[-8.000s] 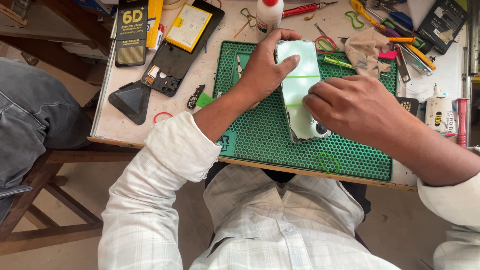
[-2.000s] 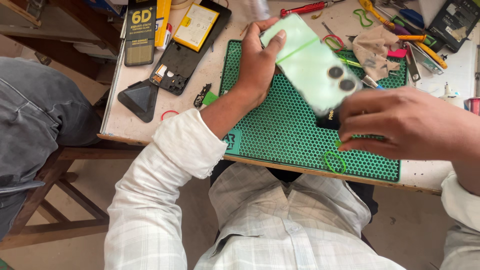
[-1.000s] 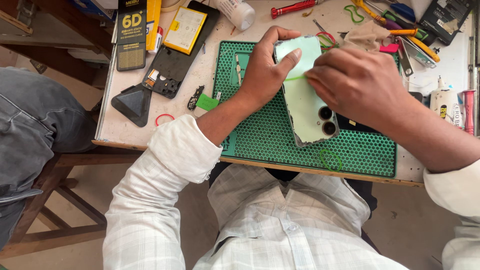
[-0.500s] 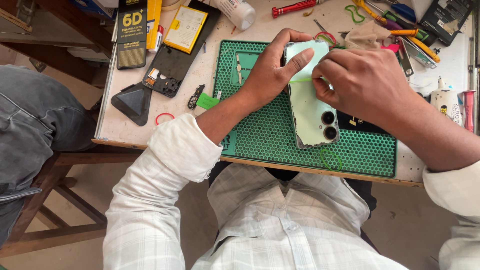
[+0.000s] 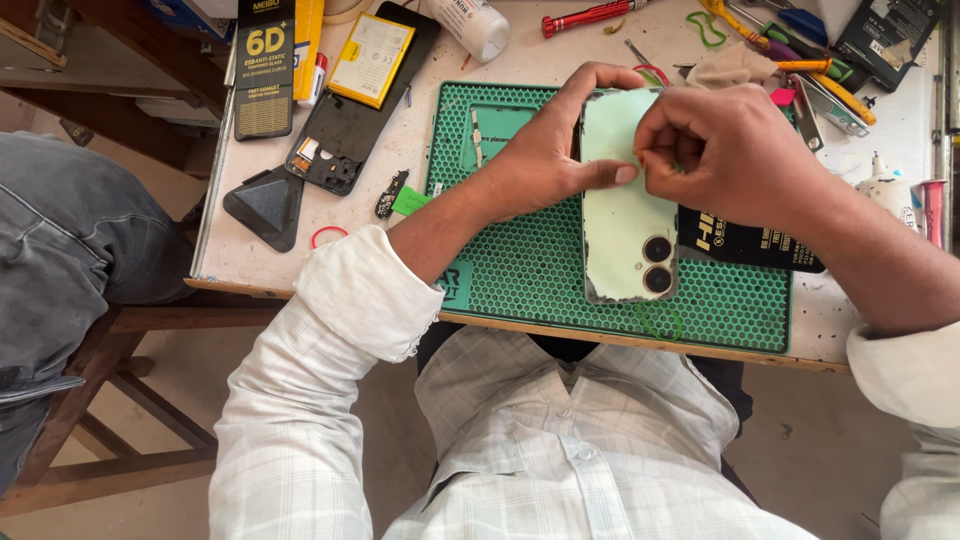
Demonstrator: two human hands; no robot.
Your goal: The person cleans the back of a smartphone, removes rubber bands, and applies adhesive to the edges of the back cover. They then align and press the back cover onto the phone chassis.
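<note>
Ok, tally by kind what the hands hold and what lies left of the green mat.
Pale green phone back, held by left hand and right hand: 1
Opened black phone: 1
Black triangular pick: 1
Red rubber band: 1
Total: 4

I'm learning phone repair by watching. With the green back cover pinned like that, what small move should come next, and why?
Probably a slow peel toward the camera end. The left hand clamps the pale green back cover against the green mat, thumb across it, while the right hand pinches at its upper edge, where dark residue shows along the rim. What the fingertips grip is too small to tell.
</note>
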